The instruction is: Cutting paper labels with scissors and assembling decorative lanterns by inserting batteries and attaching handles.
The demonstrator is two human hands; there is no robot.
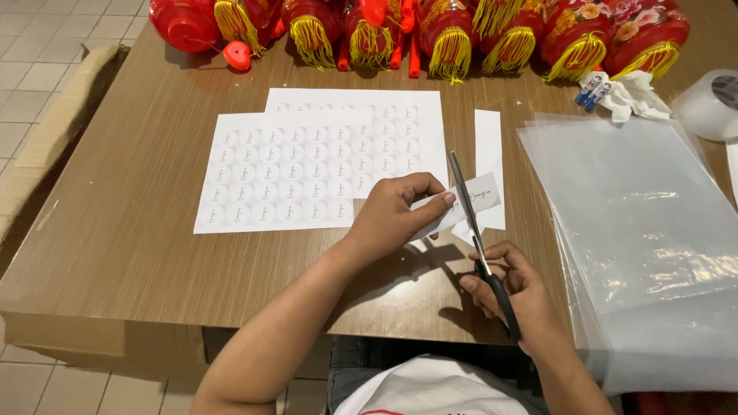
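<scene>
The small white paper strip with dark handwriting [461, 206] sits just right of frame centre, lifted off the brown wood-grain table [115, 230]. Your left hand [396, 215] pinches its left end, fingers curled tight, thumb on top. The black-handled steel scissors [478, 246] cross it from below, blades running up past the strip's right part; from this angle they look nearly together, so you can't tell how far apart they are. Your right hand [511, 296] is clenched around the black handles at lower right of centre.

Risks, as judged from here:
- The blade line runs close to the handwriting; a slight tilt could slice through the script.
- Your left fingertips [444, 198] lie just beside the blades, so a slip could nick them.
- The strip is held at one end only and can flop or twist, giving a crooked edge.

Outward: a white sticker sheet with rows of round labels [284, 173] lies left of centre, overlapping a second like sheet above it. A narrow blank white paper strip [488, 142] lies under the blades. A stack of clear plastic sleeves [638, 230] fills the right side. Red lanterns with yellow tassels [446, 31] line the top edge.
</scene>
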